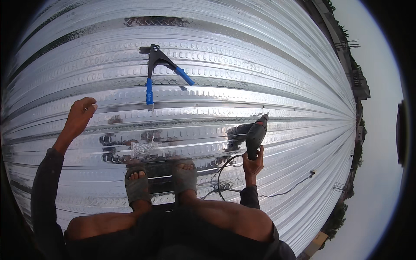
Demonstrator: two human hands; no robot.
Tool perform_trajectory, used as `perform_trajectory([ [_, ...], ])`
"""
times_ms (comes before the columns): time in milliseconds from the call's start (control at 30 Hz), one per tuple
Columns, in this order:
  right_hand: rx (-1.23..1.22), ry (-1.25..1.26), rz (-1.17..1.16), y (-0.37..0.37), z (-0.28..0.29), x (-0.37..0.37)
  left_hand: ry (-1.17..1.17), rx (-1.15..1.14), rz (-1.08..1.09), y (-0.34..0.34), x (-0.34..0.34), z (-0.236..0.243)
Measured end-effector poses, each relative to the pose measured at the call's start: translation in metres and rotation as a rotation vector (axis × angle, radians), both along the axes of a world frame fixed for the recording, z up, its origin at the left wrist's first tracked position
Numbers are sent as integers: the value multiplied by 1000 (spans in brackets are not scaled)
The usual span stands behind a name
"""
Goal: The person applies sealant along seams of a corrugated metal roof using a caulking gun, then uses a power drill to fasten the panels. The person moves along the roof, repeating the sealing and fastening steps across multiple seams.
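The drill (256, 134) is to the right of the feet, low over the ribbed metal sheeting (260, 65), its nose pointing forward and slightly right; its bit (268, 113) ends near a small dark spot (263, 107) on the surface, though whether the tip touches metal I cannot tell. The step in hand seems to be making holes in this sheet, and as I judge it, the next move calls for setting the bit square to the metal and steadying the drill before pressing. The right hand (253, 163) is wrapped around the drill's rear grip, its forearm reaching in from below. A dark cord (220, 175) loops beside it, and farther right lies a pale connector (312, 173). Left of the drill, in front of the sandals (137, 185), lies a scatter of small thin pieces (146, 149), perhaps rivets. Beyond them rests a blue-handled hand riveter (157, 56), handles spread and untouched. The left hand (81, 111) hangs well apart from the drill, arm out to the left, fingers half curled and narrow; whether they pinch something small I cannot tell
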State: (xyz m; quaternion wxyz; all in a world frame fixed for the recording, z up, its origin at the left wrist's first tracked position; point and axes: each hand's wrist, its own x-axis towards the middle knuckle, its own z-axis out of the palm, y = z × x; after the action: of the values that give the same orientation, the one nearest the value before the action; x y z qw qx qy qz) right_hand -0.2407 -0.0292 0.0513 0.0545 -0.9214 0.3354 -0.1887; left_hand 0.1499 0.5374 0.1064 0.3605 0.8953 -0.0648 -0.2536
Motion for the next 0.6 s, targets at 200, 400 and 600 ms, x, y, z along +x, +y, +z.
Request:
perform_trajectory([
  [200,279,-273,-77,9,37,-37,262,-299,256,-45,-101,-52],
  [400,816,-560,-101,89,128,-5,568,-562,225,-118,-147,-43],
  [600,1062,-455,115,126,182,49,989,-1094,559,-192,-122,-56],
])
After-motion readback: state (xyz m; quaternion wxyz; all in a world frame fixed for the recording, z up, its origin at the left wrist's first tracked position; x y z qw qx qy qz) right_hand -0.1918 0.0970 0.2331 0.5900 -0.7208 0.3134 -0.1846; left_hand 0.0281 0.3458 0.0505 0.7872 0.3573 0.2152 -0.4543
